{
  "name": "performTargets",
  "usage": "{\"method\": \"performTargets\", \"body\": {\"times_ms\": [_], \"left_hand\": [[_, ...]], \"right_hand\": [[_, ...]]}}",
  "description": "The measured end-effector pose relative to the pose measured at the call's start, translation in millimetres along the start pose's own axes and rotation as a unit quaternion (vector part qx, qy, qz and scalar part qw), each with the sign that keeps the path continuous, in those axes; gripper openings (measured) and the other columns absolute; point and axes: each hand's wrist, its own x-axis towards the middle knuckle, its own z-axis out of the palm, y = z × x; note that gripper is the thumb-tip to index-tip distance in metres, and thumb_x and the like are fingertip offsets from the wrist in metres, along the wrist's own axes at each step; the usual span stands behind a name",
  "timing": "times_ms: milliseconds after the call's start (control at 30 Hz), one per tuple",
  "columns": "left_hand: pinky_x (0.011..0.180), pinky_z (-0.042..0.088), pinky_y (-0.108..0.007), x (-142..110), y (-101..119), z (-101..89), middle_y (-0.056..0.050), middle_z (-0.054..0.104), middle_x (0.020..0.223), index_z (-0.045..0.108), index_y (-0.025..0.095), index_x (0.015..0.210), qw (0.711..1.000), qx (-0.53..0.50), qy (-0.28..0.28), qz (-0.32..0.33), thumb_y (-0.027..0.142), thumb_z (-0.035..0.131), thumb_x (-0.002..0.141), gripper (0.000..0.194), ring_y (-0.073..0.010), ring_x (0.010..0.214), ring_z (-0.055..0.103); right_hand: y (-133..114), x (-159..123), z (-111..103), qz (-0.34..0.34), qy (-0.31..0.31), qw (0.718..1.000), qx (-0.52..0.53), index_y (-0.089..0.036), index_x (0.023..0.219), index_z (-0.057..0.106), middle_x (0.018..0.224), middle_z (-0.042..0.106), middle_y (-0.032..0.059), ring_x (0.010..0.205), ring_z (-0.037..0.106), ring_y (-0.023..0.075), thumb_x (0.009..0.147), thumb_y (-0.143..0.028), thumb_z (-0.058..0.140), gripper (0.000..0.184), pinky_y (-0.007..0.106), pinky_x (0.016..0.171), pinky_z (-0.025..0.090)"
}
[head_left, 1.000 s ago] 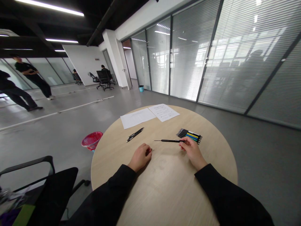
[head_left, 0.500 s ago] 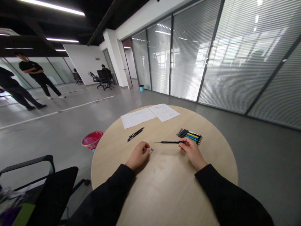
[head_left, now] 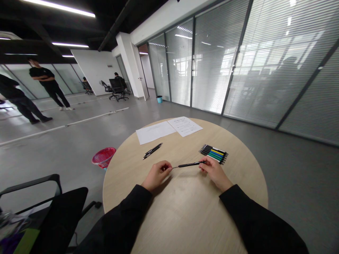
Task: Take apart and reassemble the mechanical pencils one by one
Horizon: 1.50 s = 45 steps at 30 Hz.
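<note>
1 black mechanical pencil [head_left: 188,164] in the right hand [head_left: 215,173], tip pointing left

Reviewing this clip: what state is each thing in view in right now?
Right hand: pinching the slim black pen near one end.
Left hand: curled at the pen's tip; contact unclear.
Two black pens: lying together on the round table.
Coloured-band pens: lying side by side in a row.
Printed sheet: flat on the table.
Red wastebasket: upright on the floor.

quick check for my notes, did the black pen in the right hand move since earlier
Yes. The black pen in the right hand has swung, its tip dropping toward the left hand, away from the row of pens.
</note>
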Motion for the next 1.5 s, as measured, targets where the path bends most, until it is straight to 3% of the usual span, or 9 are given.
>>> {"method": "performTargets", "body": {"times_ms": [200,400,467,567,700,833,1067,1233,1500], "left_hand": [[0.062,0.042,-0.026,-1,-1,-8.1,-0.002,0.064,0.074,0.066,0.016,0.083,1.0,0.019,-0.012,-0.006,0.036,0.056,0.086,0.022,-0.0154,0.067,0.055],[0.06,0.04,-0.025,-2,-10,-13.0,-0.001,0.062,0.071,0.065,0.016,0.082,0.999,0.027,-0.019,-0.013,0.036,0.056,0.087,0.023,-0.0138,0.064,0.053],[0.059,0.039,-0.025,-3,-12,-11.5,-0.001,0.062,0.071,0.065,0.016,0.082,0.999,0.039,-0.026,-0.015,0.035,0.055,0.087,0.022,-0.0132,0.062,0.051],[0.06,0.039,-0.025,-3,-13,-8.7,-0.001,0.061,0.072,0.065,0.017,0.082,0.997,0.066,-0.038,-0.008,0.029,0.055,0.085,0.016,-0.0135,0.063,0.051],[0.067,0.043,-0.027,-3,-11,-6.5,-0.004,0.062,0.081,0.064,0.018,0.08,0.992,0.112,-0.052,0.037,0.02,0.055,0.082,0.009,-0.0164,0.073,0.054],[0.074,0.045,-0.029,-4,-11,-4.5,-0.005,0.06,0.086,0.061,0.019,0.077,0.986,0.143,-0.054,0.063,0.018,0.055,0.081,0.008,-0.0189,0.081,0.056],[0.073,0.046,-0.029,-4,-17,-3.2,-0.005,0.058,0.089,0.063,0.019,0.081,0.987,0.139,-0.054,0.051,0.019,0.057,0.08,0.006,-0.0183,0.078,0.056],[0.072,0.045,-0.03,-3,-16,-4.2,-0.005,0.058,0.09,0.062,0.019,0.082,0.988,0.134,-0.056,0.048,0.02,0.058,0.079,0.006,-0.0181,0.078,0.055],[0.072,0.045,-0.03,-4,-13,-4.5,-0.005,0.058,0.09,0.062,0.019,0.082,0.99,0.123,-0.057,0.041,0.02,0.059,0.08,0.004,-0.0179,0.078,0.055]], "right_hand": [[1,4,-8,0.001,0.031,0.999,0.017,-0.019,0.082,0.064,0.065,0.064,-0.001,0.06,0.057,0.0159,0.072,-0.031,0.068,0.015,0.028,0.058,0.044],[1,14,-31,0.003,0.177,0.982,0.066,-0.02,0.074,0.059,0.056,0.059,-0.002,0.053,0.052,0.0145,0.066,-0.029,0.068,0.015,0.027,0.052,0.04],[4,16,-32,0.001,0.197,0.977,0.078,-0.02,0.075,0.058,0.057,0.059,-0.0025,0.053,0.054,0.0146,0.064,-0.03,0.069,0.018,0.027,0.052,0.041],[11,16,-25,0.0,0.176,0.982,0.062,-0.021,0.081,0.058,0.063,0.063,-0.0017,0.056,0.058,0.0158,0.064,-0.031,0.073,0.025,0.028,0.057,0.046],[20,13,-12,-0.024,0.102,0.994,0.015,-0.021,0.082,0.056,0.075,0.068,0.002,0.065,0.064,0.0189,0.068,-0.038,0.075,0.029,0.032,0.065,0.05],[23,10,-3,-0.062,0.051,0.995,-0.058,-0.022,0.082,0.056,0.079,0.07,0.0033,0.07,0.064,0.0193,0.075,-0.036,0.07,0.021,0.031,0.066,0.049],[16,7,10,-0.133,0.031,0.959,-0.247,-0.022,0.076,0.06,0.07,0.063,0.0001,0.064,0.057,0.0179,0.079,-0.021,0.059,0.003,0.028,0.06,0.042],[14,8,18,-0.141,0.003,0.945,-0.296,-0.022,0.082,0.06,0.074,0.065,0.0009,0.069,0.06,0.0189,0.077,-0.013,0.056,0.011,0.029,0.066,0.044],[12,7,19,-0.16,-0.03,0.913,-0.375,-0.02,0.103,0.066,0.099,0.071,0.0078,0.097,0.062,0.024,0.08,-0.007,0.056,0.028,0.035,0.088,0.046]]}}
